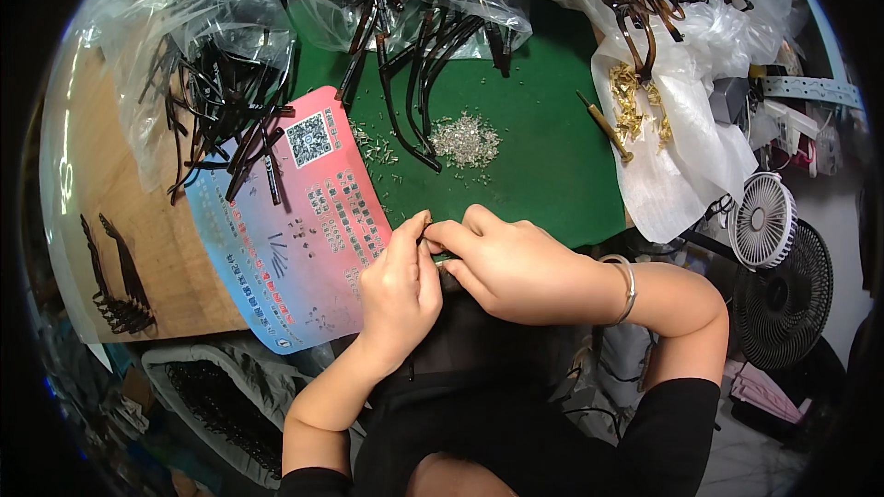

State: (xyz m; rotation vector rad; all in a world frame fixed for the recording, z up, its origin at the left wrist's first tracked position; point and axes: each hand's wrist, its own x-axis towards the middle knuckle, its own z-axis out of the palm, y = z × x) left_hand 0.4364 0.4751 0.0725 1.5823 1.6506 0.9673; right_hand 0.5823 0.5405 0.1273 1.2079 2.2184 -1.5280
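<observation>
Close to the front edge of the green mat (552, 143), my two hands meet fingertip to fingertip. My left hand (402, 287) is closed in a pinch, thumb and fingers pressed together. Opposite it, my right hand (517, 267) is also closed, with its fingertips bent inward. A small dark bit shows between them, but the fingers hide most of it and I cannot make out what it is. Beyond the hands lies a heap of tiny silvery metal parts (465, 140). Dark eyeglass temple arms (425, 160) reach toward that heap from a clear plastic bag.
A pink-and-blue printed sheet (318, 193) lies left, with more dark temple arms (230, 83) on its far end. Other temples (129, 262) rest on the wooden tabletop (189, 267). At right are a brass-coloured screwdriver (605, 127), gold-coloured parts (626, 101) and a small white fan (762, 219).
</observation>
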